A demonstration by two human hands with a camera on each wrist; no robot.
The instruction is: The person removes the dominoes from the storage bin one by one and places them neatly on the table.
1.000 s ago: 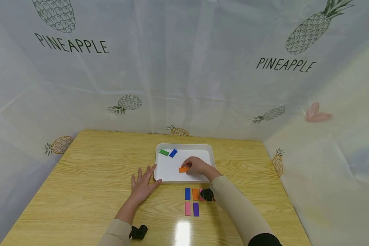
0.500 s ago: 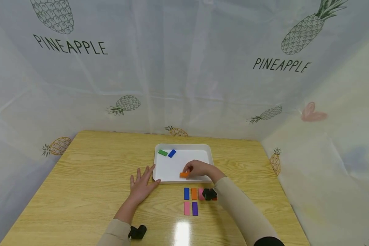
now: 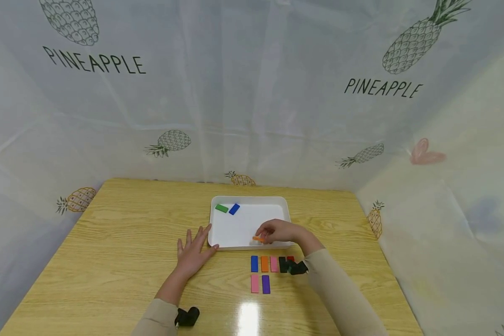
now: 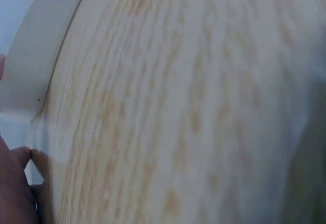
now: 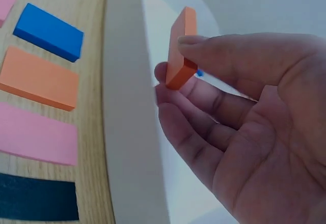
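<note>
My right hand (image 3: 275, 230) pinches an orange domino-like block (image 5: 181, 48) between thumb and fingertips, over the near right part of the white tray (image 3: 222, 239). In the right wrist view the block stands on edge in the grip, its broad face toward the thumb. My left hand (image 3: 191, 255) lies with spread, straight fingers at the tray's near left corner, fingertips and thumb at the rim. A green block (image 3: 221, 208) and a blue block (image 3: 234, 209) lie in the tray's far left corner.
In front of the tray, a row on the table holds blue (image 3: 254, 264), orange (image 3: 264, 264), pink (image 3: 274, 264), black (image 3: 283, 264) and red (image 3: 291, 258) blocks, partly covered by the wrist camera. Nearer lie another pink (image 3: 255, 283) and a purple block (image 3: 266, 284). A printed curtain hangs behind.
My right hand has moved a little right and toward the near rim with the orange block, which has turned from broad face to a narrow edge. The left hand stays put.
</note>
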